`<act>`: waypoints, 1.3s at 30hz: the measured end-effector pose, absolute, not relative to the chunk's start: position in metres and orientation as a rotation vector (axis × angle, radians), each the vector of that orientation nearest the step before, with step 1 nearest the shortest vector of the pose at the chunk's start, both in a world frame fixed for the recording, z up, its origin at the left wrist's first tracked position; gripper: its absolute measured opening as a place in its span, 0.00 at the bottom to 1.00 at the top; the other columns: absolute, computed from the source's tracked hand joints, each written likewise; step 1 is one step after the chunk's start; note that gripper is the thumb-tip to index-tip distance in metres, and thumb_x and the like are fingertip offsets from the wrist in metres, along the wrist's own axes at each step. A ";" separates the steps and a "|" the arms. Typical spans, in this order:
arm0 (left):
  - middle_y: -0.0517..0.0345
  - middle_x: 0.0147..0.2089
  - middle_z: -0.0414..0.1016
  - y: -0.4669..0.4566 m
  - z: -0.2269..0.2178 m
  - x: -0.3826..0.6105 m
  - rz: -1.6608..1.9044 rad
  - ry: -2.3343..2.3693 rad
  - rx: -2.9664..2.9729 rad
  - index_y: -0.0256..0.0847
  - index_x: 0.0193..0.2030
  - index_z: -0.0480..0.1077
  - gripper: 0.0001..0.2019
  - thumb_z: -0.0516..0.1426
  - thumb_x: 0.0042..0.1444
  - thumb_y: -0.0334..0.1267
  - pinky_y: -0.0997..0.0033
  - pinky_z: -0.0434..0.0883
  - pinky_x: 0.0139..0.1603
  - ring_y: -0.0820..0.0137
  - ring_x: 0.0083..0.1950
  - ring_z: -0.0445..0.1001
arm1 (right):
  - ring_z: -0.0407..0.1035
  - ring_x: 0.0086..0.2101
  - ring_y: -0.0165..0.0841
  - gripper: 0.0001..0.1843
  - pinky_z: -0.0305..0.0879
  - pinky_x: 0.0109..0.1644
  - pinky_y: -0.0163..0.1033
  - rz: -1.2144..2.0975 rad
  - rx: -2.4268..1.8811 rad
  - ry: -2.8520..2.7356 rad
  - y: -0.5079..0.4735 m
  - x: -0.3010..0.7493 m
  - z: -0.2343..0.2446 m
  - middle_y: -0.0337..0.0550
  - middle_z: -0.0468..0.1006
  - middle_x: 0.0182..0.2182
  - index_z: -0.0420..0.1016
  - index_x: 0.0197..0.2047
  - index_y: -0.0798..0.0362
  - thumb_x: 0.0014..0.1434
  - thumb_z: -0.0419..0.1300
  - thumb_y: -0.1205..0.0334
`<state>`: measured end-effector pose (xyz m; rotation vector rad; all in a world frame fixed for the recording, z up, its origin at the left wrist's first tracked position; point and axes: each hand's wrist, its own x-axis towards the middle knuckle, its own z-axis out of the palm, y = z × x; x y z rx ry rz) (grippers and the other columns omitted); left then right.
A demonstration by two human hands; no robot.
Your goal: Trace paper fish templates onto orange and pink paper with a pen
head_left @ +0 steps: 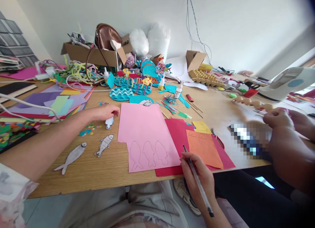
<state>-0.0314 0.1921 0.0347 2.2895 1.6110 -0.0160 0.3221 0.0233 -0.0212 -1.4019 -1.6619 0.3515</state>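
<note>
My left hand (109, 112) is closed, its fingers bent down at the upper end of a small paper fish cutout (109, 123); the fingertip contact is partly hidden. Two more grey-white paper fish, a medium one (104, 145) and a longer one (73, 155), lie flat below it on the table. A black-tipped clear ballpoint pen (197, 178) is in my right hand (198, 170), its tip pointing up and away. Left of that hand lies a pink paper sheet (145, 123) with three fish outlines along its lower edge. Red paper (169, 171) is partly beneath it.
Orange paper (205, 151) and scissors (218, 137) lie to the right. Another person's hands (279, 119) hold an egg-carton strip (256, 104). Behind are blue sea-themed crafts (135, 85), glue bottles (178, 91) and a cardboard box (83, 55). Coloured papers (44, 100) are stacked left.
</note>
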 end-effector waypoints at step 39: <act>0.59 0.34 0.74 0.149 0.016 0.175 0.433 1.048 2.042 0.36 0.32 0.71 0.13 0.50 0.43 0.19 0.76 0.66 0.39 0.72 0.37 0.71 | 0.74 0.31 0.33 0.09 0.71 0.35 0.35 0.136 -1.406 -1.919 0.027 0.317 -0.016 0.47 0.78 0.34 0.70 0.41 0.53 0.57 0.53 0.64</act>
